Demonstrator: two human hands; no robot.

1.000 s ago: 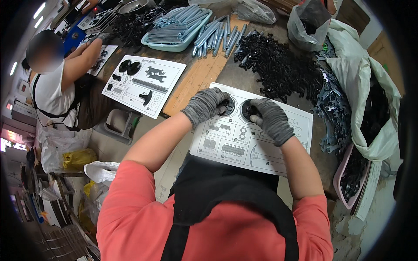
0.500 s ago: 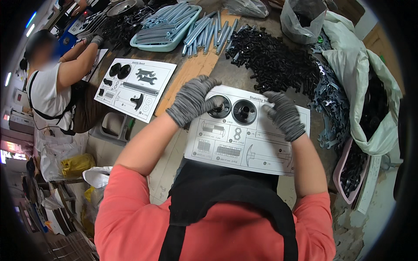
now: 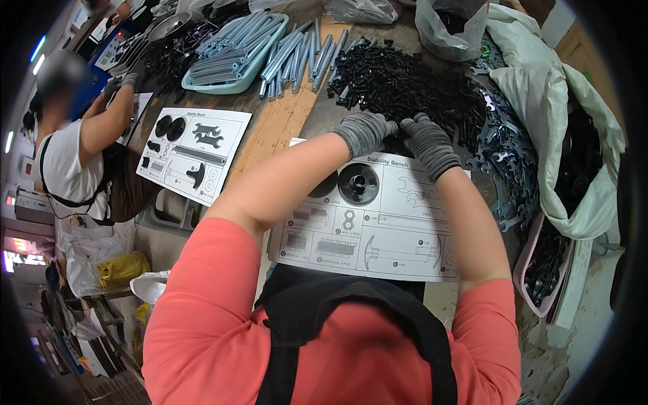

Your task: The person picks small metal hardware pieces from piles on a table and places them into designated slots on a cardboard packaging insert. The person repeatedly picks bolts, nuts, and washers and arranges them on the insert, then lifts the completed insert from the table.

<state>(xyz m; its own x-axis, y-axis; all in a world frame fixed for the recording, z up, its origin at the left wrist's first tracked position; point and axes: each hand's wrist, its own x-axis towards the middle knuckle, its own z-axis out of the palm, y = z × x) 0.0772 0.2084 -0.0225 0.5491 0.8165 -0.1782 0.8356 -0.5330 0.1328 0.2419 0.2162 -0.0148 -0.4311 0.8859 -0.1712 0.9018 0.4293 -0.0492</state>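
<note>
My left hand [image 3: 364, 133], in a grey knit glove, reaches the near edge of a heap of small black bolts [image 3: 405, 77] with its fingers bent together. Beside it my right hand [image 3: 430, 144], gloved alike, has its fingers curled down at the same edge. What either hand pinches is hidden. Below them lies a white printed card [image 3: 351, 264] with outlined drawings of parts. One round black disc [image 3: 358, 183] with a raised hub sits on the card. A second black disc [image 3: 325, 186] is partly covered by my left forearm.
To the right lie many grey open-end wrenches [image 3: 506, 162], a white sack [image 3: 533, 74] and a pink bin [image 3: 530, 270] of black parts. Metal tubes [image 3: 233, 57] fill a pale green tray [image 3: 219, 88]. Another card [image 3: 196, 152] bears parts at left, near a co-worker [image 3: 77, 138].
Both hands have moved from the card's upper part forward to the bolt heap and come close together. My left forearm now crosses over one disc. The view has shifted slightly.
</note>
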